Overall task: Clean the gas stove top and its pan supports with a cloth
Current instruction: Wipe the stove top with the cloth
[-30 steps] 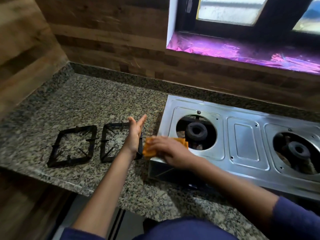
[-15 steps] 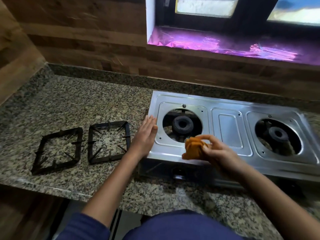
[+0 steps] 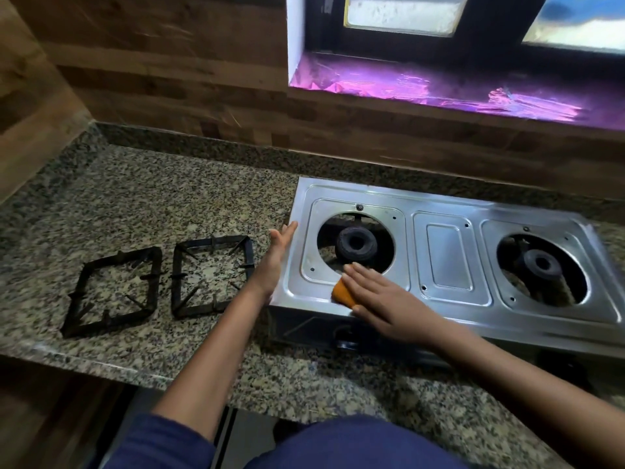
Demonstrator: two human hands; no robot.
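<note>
A steel two-burner gas stove (image 3: 446, 292) sits on the granite counter, both burners bare. My right hand (image 3: 382, 299) lies flat on the stove's front left part, pressing an orange cloth (image 3: 342, 294) against the steel; only the cloth's left end shows. My left hand (image 3: 275, 262) rests edge-on against the stove's left side, fingers straight, holding nothing. Two black square pan supports lie on the counter to the left: one (image 3: 211, 275) close to the stove, the other (image 3: 115, 292) further left.
The granite counter (image 3: 152, 204) runs left to a wood-patterned wall and back to a wall under a window sill (image 3: 439, 89) lined with shiny purple foil. A stove knob (image 3: 345, 341) sticks out of the front panel below my right hand.
My right hand held the cloth bunched above the stove's front edge; now it is flat, pressing the cloth down on the steel by the left burner. The left hand stays against the stove's side.
</note>
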